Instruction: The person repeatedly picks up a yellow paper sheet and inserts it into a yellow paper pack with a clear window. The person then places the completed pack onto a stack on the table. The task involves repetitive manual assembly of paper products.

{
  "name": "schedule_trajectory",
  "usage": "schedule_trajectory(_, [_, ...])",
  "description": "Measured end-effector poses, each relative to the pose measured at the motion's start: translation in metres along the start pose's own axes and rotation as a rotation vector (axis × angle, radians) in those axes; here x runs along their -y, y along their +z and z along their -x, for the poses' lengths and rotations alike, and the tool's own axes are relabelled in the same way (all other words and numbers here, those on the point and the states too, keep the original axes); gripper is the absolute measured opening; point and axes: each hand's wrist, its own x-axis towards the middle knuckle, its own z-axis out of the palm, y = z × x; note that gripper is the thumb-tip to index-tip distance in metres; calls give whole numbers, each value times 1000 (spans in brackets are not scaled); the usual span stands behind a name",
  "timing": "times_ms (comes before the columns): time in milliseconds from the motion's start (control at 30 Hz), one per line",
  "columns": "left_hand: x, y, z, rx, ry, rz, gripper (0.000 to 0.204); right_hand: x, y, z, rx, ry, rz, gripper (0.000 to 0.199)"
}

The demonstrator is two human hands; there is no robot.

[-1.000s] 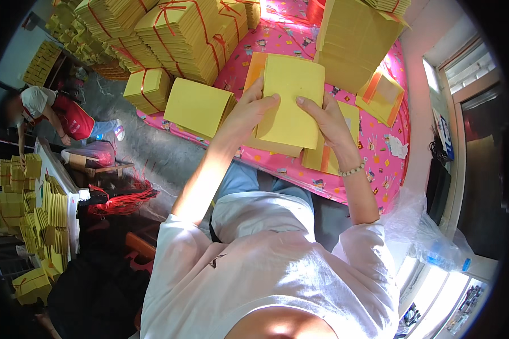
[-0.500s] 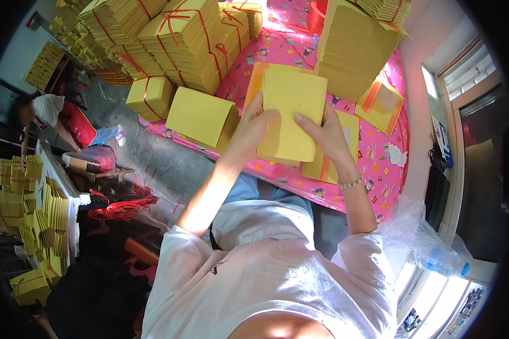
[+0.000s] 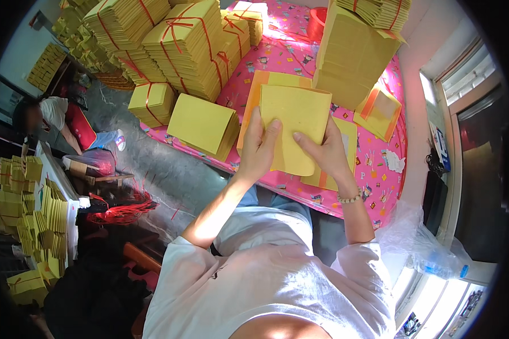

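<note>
Both hands grip a small stack of yellow paper (image 3: 295, 116) above the pink patterned tablecloth. My left hand (image 3: 261, 141) is closed on its left edge, thumb on the top face and fingers behind. On the opposite edge, my right hand (image 3: 323, 148) holds it the same way, a beaded bracelet at the wrist. Beneath and behind lie yellow sheets with orange bands (image 3: 253, 90), partly hidden by the held stack. To the left, an untied yellow paper stack (image 3: 201, 124) rests at the table's edge.
Tall yellow bundles tied with red ribbon (image 3: 181, 48) stand at the back left. Another tall stack (image 3: 353, 56) rises at the back right, near a red container (image 3: 316, 25). A clear plastic bag (image 3: 413, 237) hangs at right. A person (image 3: 54, 113) bends at far left.
Both hands have drawn the yellow paper stack a little nearer to me. My left thumb now points more upward along its face.
</note>
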Motion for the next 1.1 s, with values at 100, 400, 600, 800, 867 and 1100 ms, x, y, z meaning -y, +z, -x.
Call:
schedule_trajectory(100, [0, 2, 3, -17, 20, -2, 31, 0, 0, 2, 5, -17, 15, 53])
schedule_trajectory(400, [0, 2, 11, -101, -44, 23, 29, 1, 2, 6, -99, 86, -48, 26])
schedule_trajectory(600, [0, 3, 28, -79, -104, 40, 27, -3, -5, 8, -180, 43, -106, 22])
schedule_trajectory(800, [8, 6, 45, -137, -161, 111, 25, -4, -5, 22, -126, 75, -98, 21])
schedule_trajectory(867, [4, 3, 46, -172, -180, 124, 24, -6, -7, 28, -64, 109, -79, 21])
schedule_trajectory(1100, [-1, -1, 53, -164, -171, 138, 25, -8, -10, 40, 43, 195, -14, 24])
